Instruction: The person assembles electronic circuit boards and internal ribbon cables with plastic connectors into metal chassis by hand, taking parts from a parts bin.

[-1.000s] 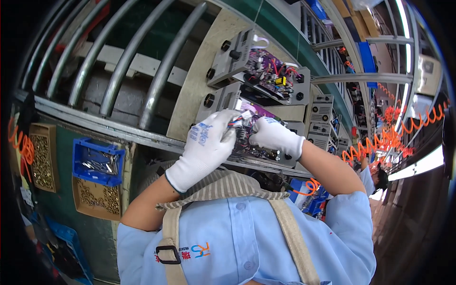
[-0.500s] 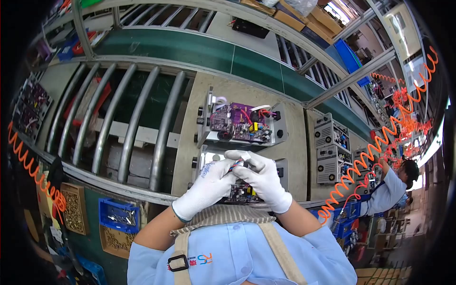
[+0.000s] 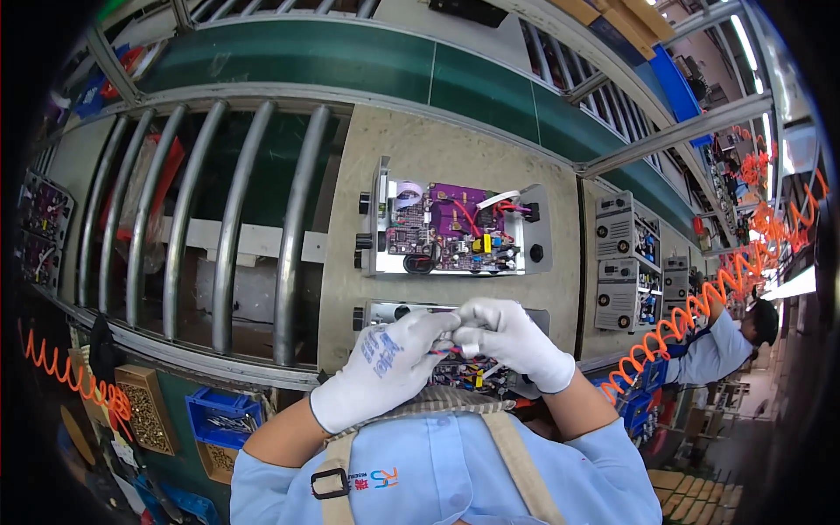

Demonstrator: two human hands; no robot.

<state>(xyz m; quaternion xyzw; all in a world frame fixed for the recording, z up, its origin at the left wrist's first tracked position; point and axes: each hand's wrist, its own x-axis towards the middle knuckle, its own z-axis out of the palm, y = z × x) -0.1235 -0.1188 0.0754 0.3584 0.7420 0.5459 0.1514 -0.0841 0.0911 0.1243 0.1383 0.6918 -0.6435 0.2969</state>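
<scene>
Both hands, in white gloves, meet over the nearer open metal chassis. My left hand [image 3: 395, 357] pinches a thin bundle of red and blue wires [image 3: 444, 350]. Against its fingertips, my right hand [image 3: 518, 339] closes on the same bundle, at a small white end piece [image 3: 471, 350], perhaps a plug. Below them lies the nearer circuit board [image 3: 472, 377], largely covered by the gloves. Beyond stands a second open chassis [image 3: 538, 229] with a purple circuit board [image 3: 451, 219], a yellow part and red wires; neither hand touches it.
Metal rollers [image 3: 241, 219] lie left of the board surface [image 3: 350, 175]. Below them are a blue bin [image 3: 223, 418] and a box of small metal parts [image 3: 144, 411]. Orange coiled hoses [image 3: 691, 319] hang at the right, near more chassis units [image 3: 617, 293] and another person [image 3: 722, 346].
My view has shifted slightly. Both hands are lower and nearer my body, still together on the wires. The white end piece now shows below the right fingers rather than above them.
</scene>
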